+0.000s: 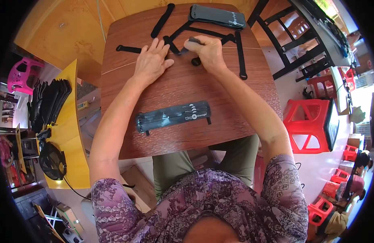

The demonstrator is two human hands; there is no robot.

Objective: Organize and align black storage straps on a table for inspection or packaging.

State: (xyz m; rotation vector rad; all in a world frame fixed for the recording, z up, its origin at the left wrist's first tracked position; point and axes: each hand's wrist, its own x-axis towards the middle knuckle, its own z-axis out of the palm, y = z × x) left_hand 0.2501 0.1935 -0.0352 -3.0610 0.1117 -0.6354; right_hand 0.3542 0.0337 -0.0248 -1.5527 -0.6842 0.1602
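Observation:
My left hand lies on the brown table with its fingers stretched out. Its fingertips reach beside a black strap, and another black strap runs out on its left. Closed in a pinch, my right hand grips a dark, thin object whose kind I cannot make out; a dark tip shows below the thumb. Next to that hand is a round black strap end. Nearer to me lies a stack of flat dark sleeves with pale print and short black ends sticking out.
A second sleeve stack lies at the table's far edge. Loose straps lie around it, one at the right. A yellow board with black straps stands left; a red stool stands right.

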